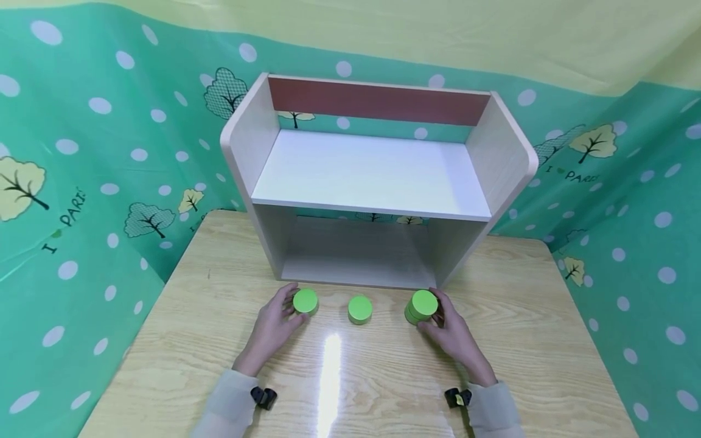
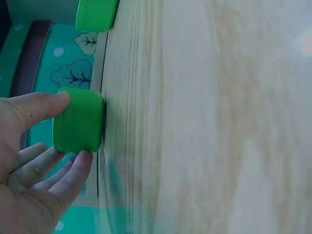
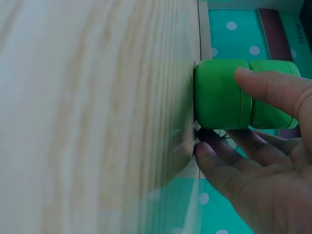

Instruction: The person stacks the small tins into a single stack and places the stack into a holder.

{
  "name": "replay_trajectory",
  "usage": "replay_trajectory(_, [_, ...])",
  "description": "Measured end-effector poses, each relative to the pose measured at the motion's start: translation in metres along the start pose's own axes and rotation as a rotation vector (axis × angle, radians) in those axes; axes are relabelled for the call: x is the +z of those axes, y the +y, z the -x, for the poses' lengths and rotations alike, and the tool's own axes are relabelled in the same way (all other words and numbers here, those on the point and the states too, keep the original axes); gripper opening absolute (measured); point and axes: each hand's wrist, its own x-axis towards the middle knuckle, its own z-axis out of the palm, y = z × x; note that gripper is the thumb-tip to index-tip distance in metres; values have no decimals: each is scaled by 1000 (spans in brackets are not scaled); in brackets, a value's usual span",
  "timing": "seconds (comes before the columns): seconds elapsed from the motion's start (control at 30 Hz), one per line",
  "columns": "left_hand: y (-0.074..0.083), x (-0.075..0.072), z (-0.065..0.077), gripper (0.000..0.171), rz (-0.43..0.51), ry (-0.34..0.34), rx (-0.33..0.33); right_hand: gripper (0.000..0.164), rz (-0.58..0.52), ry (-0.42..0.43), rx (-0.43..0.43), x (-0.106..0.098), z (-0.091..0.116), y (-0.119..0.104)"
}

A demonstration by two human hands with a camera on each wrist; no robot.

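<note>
Shelf unit (image 1: 372, 173): pale, two levels, open at the front, standing toward the far side of the desk (image 1: 526, 316), with a reddish-brown rail (image 1: 378, 100) across the upper back.

Left hand (image 1: 274, 322): grasping the left green container (image 1: 305, 299), with thumb and fingertips on opposite sides of it, out in front of the shelf unit's left end.

Left green container: round, upright, down at desk level just in front of the shelf unit, with a lid seam showing in the left wrist view.

Middle green container (image 1: 359, 308): same round type, untouched, sitting roughly in front of the shelf unit's middle.

Green stack (image 1: 421, 306): two of those containers piled up, just in front of the shelf unit's right end.

Right hand (image 1: 453, 333): curled round that stack from the right, with the thumb pressing near the lower one's lid seam and the other fingers on the opposite side.

Sleeves (image 1: 230, 398): light grey, well in front of the shelf unit, with small black gadgets (image 1: 264, 398) near the cuffs.

Backdrop cloth (image 1: 126, 140): green with white dots, trees and "PARIS" lettering, hanging behind the shelf unit and off to both sides.
</note>
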Motion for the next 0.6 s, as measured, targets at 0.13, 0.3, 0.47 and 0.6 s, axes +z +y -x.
replay_trajectory(0.13, [1,0,0,75,2,3,5,80,-7,-3,5,0,-1,-1])
replay_trajectory(0.3, [3,0,1,76,-4,5,20,80,-6,-5,14,0,-1,-1])
replay_trajectory(0.47, [5,-1,1,76,9,-6,42,81,-7,-4,18,-1,-1,0])
replay_trajectory(0.6, [9,-2,1,74,17,-4,55,81,-9,-5,12,-1,-1,1])
